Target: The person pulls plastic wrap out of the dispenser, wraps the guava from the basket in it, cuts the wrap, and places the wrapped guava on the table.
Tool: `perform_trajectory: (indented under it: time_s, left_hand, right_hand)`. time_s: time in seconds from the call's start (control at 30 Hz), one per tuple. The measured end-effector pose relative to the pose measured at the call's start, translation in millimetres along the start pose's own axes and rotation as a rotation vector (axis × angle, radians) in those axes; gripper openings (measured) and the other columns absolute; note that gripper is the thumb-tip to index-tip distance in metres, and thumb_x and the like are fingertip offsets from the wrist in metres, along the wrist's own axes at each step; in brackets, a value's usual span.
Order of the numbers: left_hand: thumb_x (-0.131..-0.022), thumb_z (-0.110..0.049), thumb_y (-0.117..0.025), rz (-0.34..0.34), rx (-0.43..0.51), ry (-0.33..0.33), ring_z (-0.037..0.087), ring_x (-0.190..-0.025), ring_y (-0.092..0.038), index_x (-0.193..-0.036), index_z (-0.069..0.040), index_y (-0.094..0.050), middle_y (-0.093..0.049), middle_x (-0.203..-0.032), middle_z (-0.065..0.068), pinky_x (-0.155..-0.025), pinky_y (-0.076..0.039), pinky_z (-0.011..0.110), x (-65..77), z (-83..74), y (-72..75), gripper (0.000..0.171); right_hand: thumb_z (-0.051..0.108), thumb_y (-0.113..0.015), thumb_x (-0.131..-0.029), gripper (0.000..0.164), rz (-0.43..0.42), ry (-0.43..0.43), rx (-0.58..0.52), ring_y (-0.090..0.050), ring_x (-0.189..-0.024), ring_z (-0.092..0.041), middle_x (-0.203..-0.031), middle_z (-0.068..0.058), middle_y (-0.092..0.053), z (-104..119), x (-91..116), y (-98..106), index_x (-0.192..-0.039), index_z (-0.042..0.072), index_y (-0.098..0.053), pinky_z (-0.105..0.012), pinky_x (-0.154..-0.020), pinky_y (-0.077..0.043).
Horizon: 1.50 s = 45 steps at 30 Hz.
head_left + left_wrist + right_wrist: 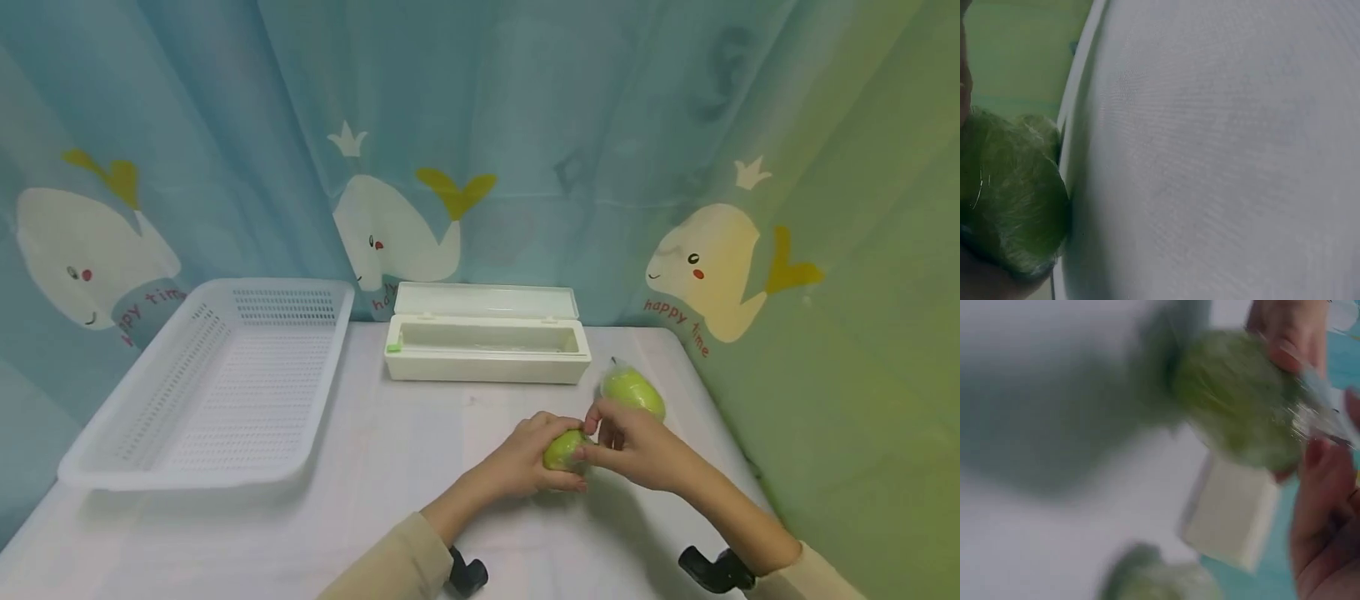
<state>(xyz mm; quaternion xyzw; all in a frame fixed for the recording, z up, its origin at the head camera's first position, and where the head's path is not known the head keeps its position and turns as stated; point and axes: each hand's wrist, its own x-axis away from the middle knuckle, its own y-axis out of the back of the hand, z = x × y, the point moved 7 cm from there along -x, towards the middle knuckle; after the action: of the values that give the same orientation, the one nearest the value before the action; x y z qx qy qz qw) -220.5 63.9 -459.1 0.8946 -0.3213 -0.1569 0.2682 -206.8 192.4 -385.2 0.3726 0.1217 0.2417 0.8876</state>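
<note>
My left hand (529, 457) grips a round green fruit (562, 452) wrapped in clear plastic film, just above the white table. Thumb and fingers curl round its left side. From the right, my right hand (637, 446) pinches a gathered end of the film (1316, 419), seen stretched off the fruit in the right wrist view. The left wrist view has the wrapped fruit (1013, 194) at its left edge, its film wrinkled and shiny. Behind my right hand lies a second green fruit (633, 390), also in clear film, partly covered by that hand.
A cream cling-film box (487, 369) stands at the back with its lid (487, 300) raised and a green tab at its left end. A white slatted basket (318, 400) occupies the left side. Curtains with whales (525, 167) hang behind the table (405, 500).
</note>
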Motion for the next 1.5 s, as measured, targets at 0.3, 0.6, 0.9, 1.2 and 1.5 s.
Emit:
perform_trajectory:
  time_s: [0.3, 0.6, 0.9, 1.2, 1.5]
  left_hand:
    - [-0.079, -0.054, -0.079, -0.041, -0.081, -0.012, 0.005, -0.104, -0.045, -0.139, -0.038, -0.052, -0.053, -0.123, -0.007, -0.082, -0.04, 0.02, 0.4, -7.9, -4.7, 0.068]
    - [-0.073, -0.06, -0.081, -0.076, -0.18, 0.037, 0.015, -0.113, -0.048, -0.155, -0.044, -0.027, -0.05, -0.133, -0.002, -0.089, -0.046, 0.027, 1.4, -9.6, -6.1, 0.1]
    - [-0.088, -0.044, -0.073, -0.187, 0.305, 0.139, 0.029, -0.132, -0.048, -0.148, -0.037, -0.036, -0.045, -0.148, 0.013, -0.103, -0.044, 0.05, 4.4, 8.0, 6.9, 0.07]
    - [-0.102, -0.015, -0.054, -0.273, 0.52, 0.154, 0.031, -0.119, -0.063, -0.128, -0.013, -0.063, -0.059, -0.135, 0.009, -0.097, -0.053, 0.04, 14.3, 27.6, 20.5, 0.028]
    - [-0.099, -0.021, -0.063, -0.26, 0.523, 0.216, 0.034, -0.119, -0.063, -0.142, -0.013, -0.053, -0.051, -0.142, 0.02, -0.094, -0.055, 0.036, 17.6, 40.2, 13.0, 0.046]
  right_hand:
    - [0.008, -0.068, -0.091, 0.02, 0.117, -0.276, -0.454, -0.06, -0.053, -0.011, -0.067, -0.004, -0.062, -23.7, 2.9, -13.5, -0.083, -0.003, -0.054, -0.027, -0.048, -0.054]
    - [0.009, -0.069, -0.093, 0.021, 0.036, -0.277, -0.446, -0.061, -0.058, -0.012, -0.072, -0.009, -0.062, -29.7, 7.5, -9.8, -0.09, -0.007, -0.056, -0.03, -0.054, -0.057]
    - [0.008, -0.068, -0.094, 0.045, -0.313, -0.173, -0.421, -0.063, -0.076, -0.013, -0.093, -0.011, -0.062, -31.9, 20.0, -10.6, -0.134, -0.004, -0.051, -0.029, -0.067, -0.058]
    - [0.008, -0.06, -0.098, 0.045, -0.54, -0.384, -0.627, -0.049, -0.122, -0.013, -0.139, -0.011, -0.049, -40.9, 32.8, -30.4, -0.138, -0.001, -0.041, -0.014, -0.094, -0.046]
    - [0.008, -0.062, -0.096, 0.061, -0.434, -0.401, -0.608, -0.036, -0.142, -0.041, -0.16, -0.015, -0.026, -42.3, 32.1, -46.9, -0.15, 0.007, -0.034, -0.028, -0.102, -0.046]
